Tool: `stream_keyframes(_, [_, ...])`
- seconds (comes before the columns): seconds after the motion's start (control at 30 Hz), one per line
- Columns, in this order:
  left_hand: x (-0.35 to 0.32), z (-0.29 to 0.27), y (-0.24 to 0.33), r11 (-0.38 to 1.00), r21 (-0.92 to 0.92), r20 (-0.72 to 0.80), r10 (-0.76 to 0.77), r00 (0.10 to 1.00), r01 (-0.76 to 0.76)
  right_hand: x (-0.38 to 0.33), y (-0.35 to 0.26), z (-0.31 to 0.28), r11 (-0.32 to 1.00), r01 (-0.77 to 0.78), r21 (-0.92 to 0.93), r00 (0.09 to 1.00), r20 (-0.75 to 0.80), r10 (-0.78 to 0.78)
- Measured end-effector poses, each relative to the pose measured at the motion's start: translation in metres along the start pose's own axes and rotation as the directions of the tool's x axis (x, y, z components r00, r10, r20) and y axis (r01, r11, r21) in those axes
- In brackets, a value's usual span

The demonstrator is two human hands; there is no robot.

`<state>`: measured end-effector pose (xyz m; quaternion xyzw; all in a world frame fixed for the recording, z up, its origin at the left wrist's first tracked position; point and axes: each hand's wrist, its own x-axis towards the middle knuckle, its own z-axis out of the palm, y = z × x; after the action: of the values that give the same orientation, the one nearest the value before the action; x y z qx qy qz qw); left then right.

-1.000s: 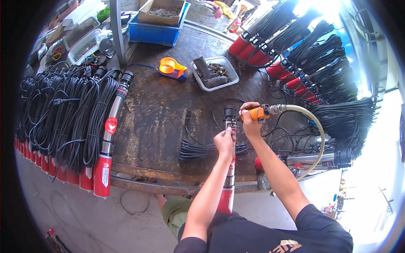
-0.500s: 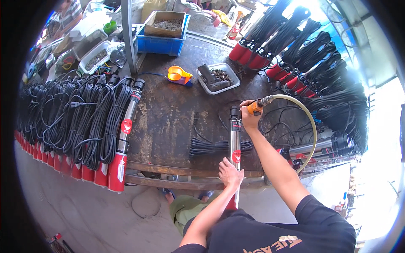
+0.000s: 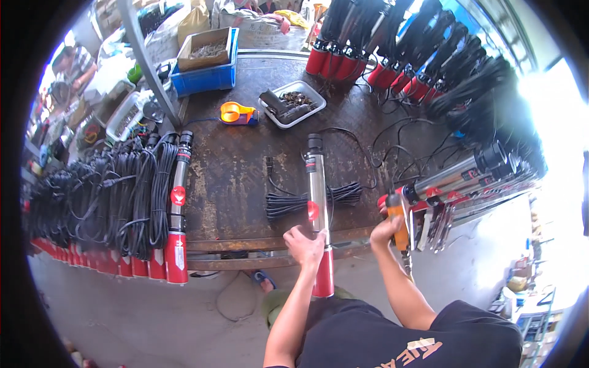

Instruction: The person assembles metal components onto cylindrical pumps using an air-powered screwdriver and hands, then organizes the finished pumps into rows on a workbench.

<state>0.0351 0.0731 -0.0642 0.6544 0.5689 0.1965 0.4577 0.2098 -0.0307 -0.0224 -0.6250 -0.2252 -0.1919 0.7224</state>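
Observation:
A slim steel submersible pump (image 3: 318, 175) with a black top and red lower end lies pointing away from me, overhanging the bench's near edge. My left hand (image 3: 305, 245) grips it near the red section. Beneath the pump a bundle of black cable (image 3: 288, 206) rests on the bench. To the right, my right hand (image 3: 385, 232) is closed round an orange air screwdriver (image 3: 397, 224), held apart from the pump near the bench's front right corner. The hose fitting is at the tool's lower end; its tip is hard to make out.
Finished-looking pumps with coiled cables (image 3: 178, 196) line the left side. More steel pumps (image 3: 451, 178) lie at right, and red-based ones (image 3: 343, 64) stand behind. A white tray of screws (image 3: 316, 101), an orange tape dispenser (image 3: 236, 115) and a blue bin (image 3: 202, 80) sit farther back.
My right hand has brought the air screwdriver from the pump's black top down and right, toward me. My left hand stays on the pump. The view has shifted somewhat.

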Motion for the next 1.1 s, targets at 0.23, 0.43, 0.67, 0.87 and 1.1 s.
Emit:
stream_keyframes(0.23, [0.003, -0.01, 0.024, 0.835, 0.542, -0.009, 0.115, 0.993, -0.092, -0.053, 0.011, -0.035, -0.055, -0.58, 0.813, -0.059, 0.026, 0.998])
stream_keyframes(0.43, [0.03, -0.019, 0.027, 0.818, 0.573, 0.096, -0.002, 0.995, -0.054, -0.035, 0.069, -0.059, -0.249, -0.352, 0.902, -0.138, 0.213, 0.967])
stream_keyframes(0.67, [0.001, 0.0, 0.021, 0.879, 0.474, 0.187, -0.056, 0.981, -0.04, -0.03, 0.094, -0.075, -0.204, -0.54, 0.817, 0.178, 0.347, 0.921])
stream_keyframes(0.87, [-0.02, 0.031, -0.002, 0.951, 0.31, 0.219, -0.047, 0.975, -0.023, 0.021, 0.034, -0.167, 0.283, -0.908, 0.309, 0.314, 0.052, 0.948])
stream_keyframes(1.1, [-0.04, 0.05, 0.017, 0.905, 0.426, 0.162, -0.073, 0.984, -0.003, 0.112, 0.101, -0.348, 0.296, -0.673, -0.678, 0.735, -0.567, 0.372])
